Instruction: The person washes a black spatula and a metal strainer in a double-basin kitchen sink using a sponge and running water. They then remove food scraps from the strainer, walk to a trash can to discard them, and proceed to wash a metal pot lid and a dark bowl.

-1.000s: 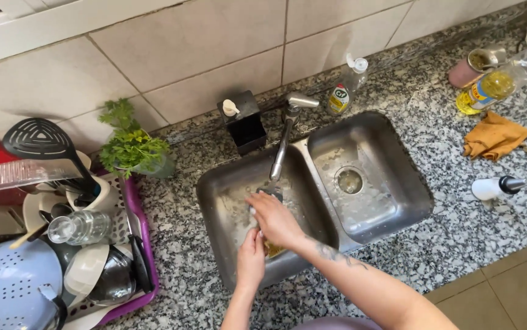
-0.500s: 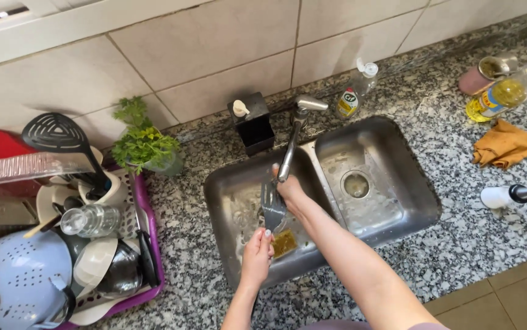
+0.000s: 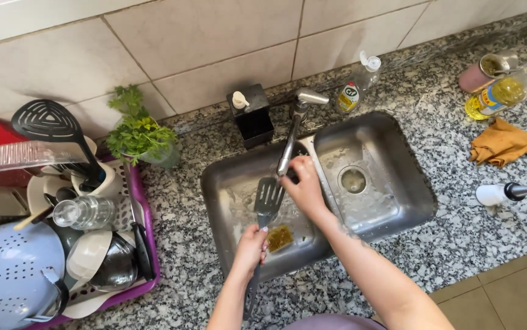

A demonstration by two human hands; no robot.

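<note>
My left hand [image 3: 250, 249] grips the handle of a dark slotted spatula [image 3: 268, 198], holding its blade up under the spout of the steel faucet [image 3: 294, 131]. My right hand [image 3: 303, 183] rests against the spatula's blade right below the spout, over the left basin of the double steel sink [image 3: 227, 177]. A yellow-green sponge [image 3: 280, 238] lies on the basin floor beside my left hand. Whether water runs I cannot tell.
A purple dish rack [image 3: 144, 214] on the left holds a blue colander [image 3: 7, 275], bowls, a glass jar and a black skimmer. Potted herbs [image 3: 138, 131], a black soap dispenser [image 3: 250, 116], a detergent bottle [image 3: 358, 85], an oil bottle [image 3: 505, 91], an orange cloth [image 3: 501, 142] and a small white bottle [image 3: 498, 194] sit on the granite counter.
Both hands rose from the basin floor. The spatula now stands under the spout, my right hand has moved up to its blade, and the sponge lies loose in the basin.
</note>
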